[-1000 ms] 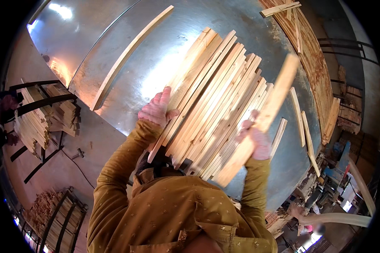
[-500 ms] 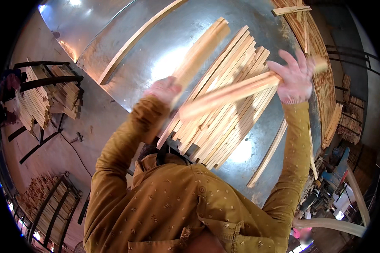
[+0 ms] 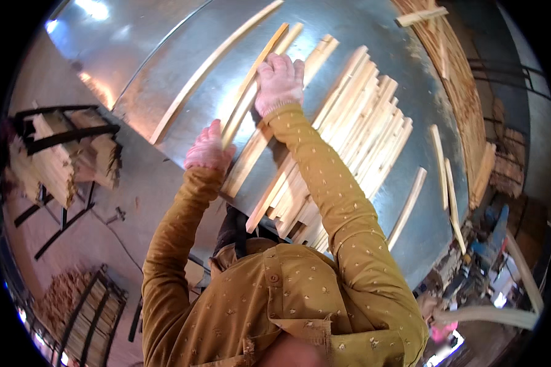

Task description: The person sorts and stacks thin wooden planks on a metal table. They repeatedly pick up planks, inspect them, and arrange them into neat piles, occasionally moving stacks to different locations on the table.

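Note:
My left hand point(image 3: 208, 148), in a pale pink glove, is at the near end of narrow wooden strips point(image 3: 245, 98), its thumb and fingers around their edges. Farther up the same strips my right hand point(image 3: 280, 82), gloved too, is closed over them from above. The strips lie slanting on a shiny metal table, their far ends pointing away from me. Just right of them rests another wooden strip point(image 3: 246, 162), partly covered by my right hand. A row of many wooden strips point(image 3: 361, 116) lies side by side further right, my right forearm crossing over its near part.
A single long strip point(image 3: 208, 67) lies on the metal table point(image 3: 183, 37) at the left. Loose strips point(image 3: 407, 208) lie at the right. Beyond them is a worn wooden board point(image 3: 453, 92). Black racks of stacked wood point(image 3: 55, 153) stand on the floor at left.
My right hand has swung left from over the row, and the strip it carried across the row is now off it. My left hand has moved slightly left and down.

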The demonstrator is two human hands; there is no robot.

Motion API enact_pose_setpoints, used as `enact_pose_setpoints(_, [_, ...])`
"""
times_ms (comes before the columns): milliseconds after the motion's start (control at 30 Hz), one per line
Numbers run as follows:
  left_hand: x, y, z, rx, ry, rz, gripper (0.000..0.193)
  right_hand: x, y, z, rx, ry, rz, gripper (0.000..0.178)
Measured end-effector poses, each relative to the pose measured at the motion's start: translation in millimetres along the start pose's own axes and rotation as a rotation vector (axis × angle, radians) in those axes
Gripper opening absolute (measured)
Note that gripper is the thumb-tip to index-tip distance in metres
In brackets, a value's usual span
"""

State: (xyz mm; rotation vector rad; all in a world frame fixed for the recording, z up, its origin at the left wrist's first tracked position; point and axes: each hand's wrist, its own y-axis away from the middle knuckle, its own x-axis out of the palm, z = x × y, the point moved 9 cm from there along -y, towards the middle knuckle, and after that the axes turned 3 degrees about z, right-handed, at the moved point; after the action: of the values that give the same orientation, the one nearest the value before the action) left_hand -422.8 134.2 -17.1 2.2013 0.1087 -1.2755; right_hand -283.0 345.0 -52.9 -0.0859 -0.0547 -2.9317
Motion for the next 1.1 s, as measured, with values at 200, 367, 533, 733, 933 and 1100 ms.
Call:
enact_pose_setpoints(200, [-53, -15, 19, 0.101, -0.163, -0.262, 0.062, -83, 96, 69, 0.142, 1.557, -0.004, 0.089])
enact_pose_setpoints(367, [-78, -47, 47, 0.0, -0.385, -0.371, 0.087, -84, 128, 35, 0.485, 1.658, 0.171, 0.099])
enact_pose_setpoints(533, [-84, -75, 53, -0.144, -0.393, -0.089, 0.101, -57, 111, 43, 0.55, 1.818, 0.278, 0.095])
enact_pose_setpoints(733, [-105, -95, 91, -0.097, -0.234, -0.09, 0.113, -69, 109, 60, 0.547, 1.693, 0.056, 0.082])
enact_pose_setpoints(933, [-100, -85, 50, -0.073, -0.367, -0.081, 0.09, -89, 111, 67, 0.591, 1.311, -0.243, 0.059])
enact_pose_setpoints(1100, [-93, -70, 53, -0.108, -0.374, -0.109, 0.077, -79, 83, 66, 0.841, 1.432, -0.041, 0.05])
